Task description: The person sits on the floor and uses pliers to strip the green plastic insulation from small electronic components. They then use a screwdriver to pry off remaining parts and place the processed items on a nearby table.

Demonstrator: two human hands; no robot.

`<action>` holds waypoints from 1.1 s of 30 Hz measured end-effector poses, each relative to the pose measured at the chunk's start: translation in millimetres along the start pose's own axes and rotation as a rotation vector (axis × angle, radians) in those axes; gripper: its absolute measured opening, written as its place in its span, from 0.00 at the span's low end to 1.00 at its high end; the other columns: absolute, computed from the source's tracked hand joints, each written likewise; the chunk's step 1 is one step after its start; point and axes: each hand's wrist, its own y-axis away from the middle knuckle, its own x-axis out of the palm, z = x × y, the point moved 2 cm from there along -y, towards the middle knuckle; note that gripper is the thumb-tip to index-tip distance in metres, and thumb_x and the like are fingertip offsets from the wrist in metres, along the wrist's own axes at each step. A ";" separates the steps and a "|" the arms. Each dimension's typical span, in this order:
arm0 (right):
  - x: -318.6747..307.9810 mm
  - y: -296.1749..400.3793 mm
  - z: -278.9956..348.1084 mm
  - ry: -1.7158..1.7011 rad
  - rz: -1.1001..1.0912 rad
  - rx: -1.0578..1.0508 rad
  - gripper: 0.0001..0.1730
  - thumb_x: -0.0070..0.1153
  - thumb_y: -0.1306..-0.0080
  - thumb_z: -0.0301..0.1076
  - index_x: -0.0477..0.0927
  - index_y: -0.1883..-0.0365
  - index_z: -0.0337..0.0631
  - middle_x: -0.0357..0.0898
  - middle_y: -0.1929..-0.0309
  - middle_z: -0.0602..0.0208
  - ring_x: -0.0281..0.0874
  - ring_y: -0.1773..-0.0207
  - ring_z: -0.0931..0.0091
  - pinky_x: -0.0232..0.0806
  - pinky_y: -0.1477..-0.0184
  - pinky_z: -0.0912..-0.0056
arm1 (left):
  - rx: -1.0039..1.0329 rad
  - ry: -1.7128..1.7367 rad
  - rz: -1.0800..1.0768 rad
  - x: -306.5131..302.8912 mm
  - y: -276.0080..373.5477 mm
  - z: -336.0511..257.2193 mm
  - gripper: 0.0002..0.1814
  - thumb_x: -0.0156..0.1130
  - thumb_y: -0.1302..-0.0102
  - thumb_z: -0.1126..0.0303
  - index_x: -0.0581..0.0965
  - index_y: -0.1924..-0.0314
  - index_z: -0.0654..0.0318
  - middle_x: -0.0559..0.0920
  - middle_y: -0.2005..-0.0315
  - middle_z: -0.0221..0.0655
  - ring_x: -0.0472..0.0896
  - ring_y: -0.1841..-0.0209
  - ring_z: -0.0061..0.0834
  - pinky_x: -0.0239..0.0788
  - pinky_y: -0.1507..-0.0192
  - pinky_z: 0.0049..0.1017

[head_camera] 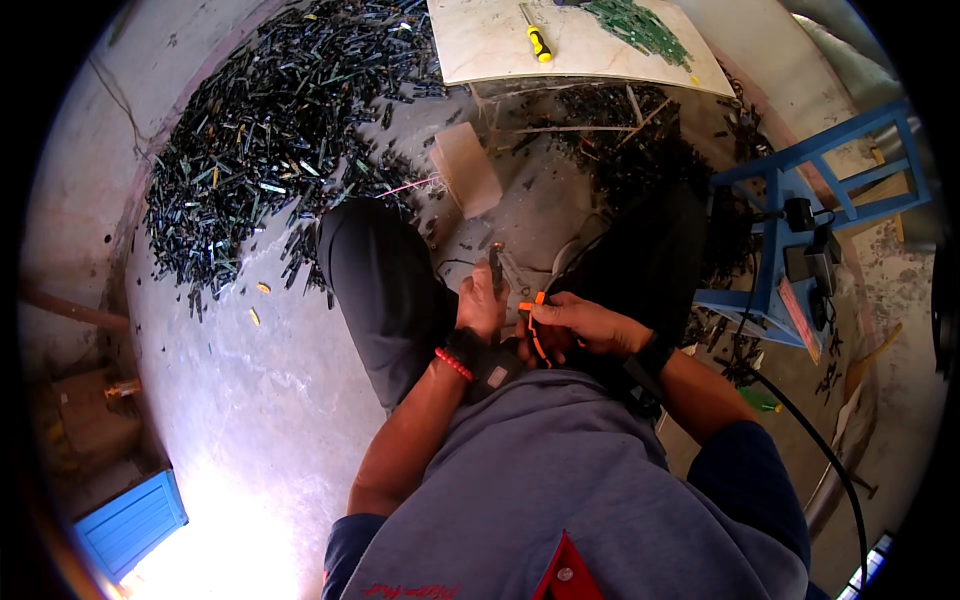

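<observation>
Between the person's knees, my left hand (482,300) is closed on a narrow dark piece (496,264) that points away from the body. To its right, my right hand (581,322) grips a tool with black and orange handles (535,334), probably pliers or cutters; its jaws cannot be made out. The two hands are close together, just above the lap. Beyond them a folded piece of cardboard (469,171) lies on the floor, with thin pink and white strands at its left side.
A large heap of dark narrow parts (277,135) covers the floor at upper left. Ahead, a pale board (487,45) bears a yellow and black screwdriver (537,45) and green circuit boards (645,34). An upturned blue stool (776,225) stands at right, near a black cable (817,439).
</observation>
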 end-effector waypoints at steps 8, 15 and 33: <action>8.1 -1.7 -1.8 -0.160 0.023 0.016 0.24 0.43 0.30 0.51 0.74 0.55 0.37 0.82 0.63 0.59 0.82 0.64 0.71 0.70 0.70 0.77 | -0.418 0.418 0.062 -13.5 12.5 -63.2 0.31 0.42 0.32 0.43 0.69 0.69 0.70 0.69 0.79 0.34 0.64 0.79 0.24 0.58 0.75 0.27; 7.0 -4.1 -6.0 -0.228 0.034 0.027 0.24 0.43 0.30 0.52 0.73 0.55 0.37 0.81 0.62 0.58 0.82 0.63 0.70 0.71 0.69 0.77 | -0.451 0.363 0.108 -18.0 14.2 -74.8 0.32 0.40 0.30 0.46 0.72 0.65 0.75 0.73 0.73 0.41 0.71 0.72 0.29 0.66 0.69 0.32; 20.6 -3.7 -2.8 -0.317 -0.115 -0.024 0.24 0.44 0.31 0.52 0.76 0.62 0.37 0.79 0.72 0.62 0.78 0.75 0.75 0.63 0.79 0.81 | -0.257 0.156 0.092 -11.2 9.3 -50.1 0.11 0.47 0.35 0.68 0.69 0.60 0.70 0.77 0.72 0.53 0.75 0.70 0.52 0.66 0.69 0.42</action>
